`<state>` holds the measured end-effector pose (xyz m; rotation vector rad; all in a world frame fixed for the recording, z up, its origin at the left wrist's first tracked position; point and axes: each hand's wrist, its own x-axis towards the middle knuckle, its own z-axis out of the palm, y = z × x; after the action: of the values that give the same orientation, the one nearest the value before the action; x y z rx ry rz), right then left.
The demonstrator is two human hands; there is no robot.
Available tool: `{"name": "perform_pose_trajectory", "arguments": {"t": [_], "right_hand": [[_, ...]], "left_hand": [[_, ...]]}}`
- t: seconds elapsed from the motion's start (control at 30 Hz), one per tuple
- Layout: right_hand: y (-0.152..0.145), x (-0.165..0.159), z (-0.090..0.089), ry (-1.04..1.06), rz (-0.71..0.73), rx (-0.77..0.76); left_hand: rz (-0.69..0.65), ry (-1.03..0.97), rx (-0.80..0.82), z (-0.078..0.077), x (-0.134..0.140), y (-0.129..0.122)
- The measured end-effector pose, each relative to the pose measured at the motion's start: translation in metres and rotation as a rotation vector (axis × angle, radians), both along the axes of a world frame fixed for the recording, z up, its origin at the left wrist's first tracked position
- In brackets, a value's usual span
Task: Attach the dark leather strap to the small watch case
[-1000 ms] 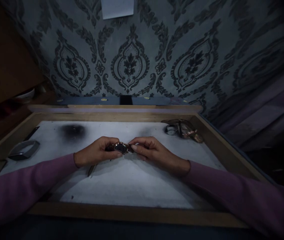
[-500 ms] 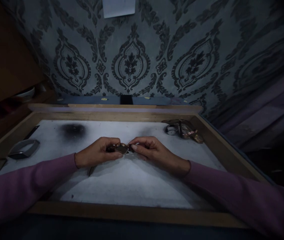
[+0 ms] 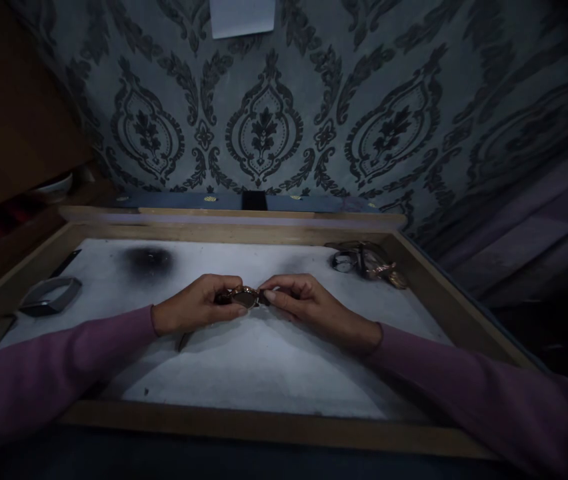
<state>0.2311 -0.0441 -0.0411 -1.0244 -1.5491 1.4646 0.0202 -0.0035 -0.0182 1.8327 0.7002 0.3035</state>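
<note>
A wristwatch [image 3: 245, 297] with a gold-toned case and dark strap is held between my two hands, above the white surface [image 3: 264, 373]. My left hand [image 3: 203, 305] is closed on the strap and the left side of the case, thumb in front. On the other side, my right hand [image 3: 300, 297] pinches the strap close to the case between thumb and fingers. The watch face looks dark, and its details cannot be made out. Below my left hand a thin dark piece [image 3: 183, 342] shows, perhaps the strap's end; its upper part is hidden.
A wooden rim [image 3: 244, 427] surrounds the white surface. At the far right lies a cluster of watches [image 3: 364, 260]. A grey angular band-shaped object [image 3: 51, 297] lies at the left, near a dark flat item [image 3: 67, 263]. Behind stands a patterned wall [image 3: 264, 127].
My hands keep the same hold on the watch with hardly any movement. The whole view has shifted very slightly.
</note>
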Motion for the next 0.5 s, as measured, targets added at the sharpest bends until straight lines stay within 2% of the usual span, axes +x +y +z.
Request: {"name": "perform_pose_trajectory", "arguments": {"t": [0.5], "right_hand": [[-0.0002,0.0005,0.0019,-0.029,0.013,0.024]], "left_hand": [[-0.002,-0.004,-0.009,0.0001,0.0005,0.0005]]}}
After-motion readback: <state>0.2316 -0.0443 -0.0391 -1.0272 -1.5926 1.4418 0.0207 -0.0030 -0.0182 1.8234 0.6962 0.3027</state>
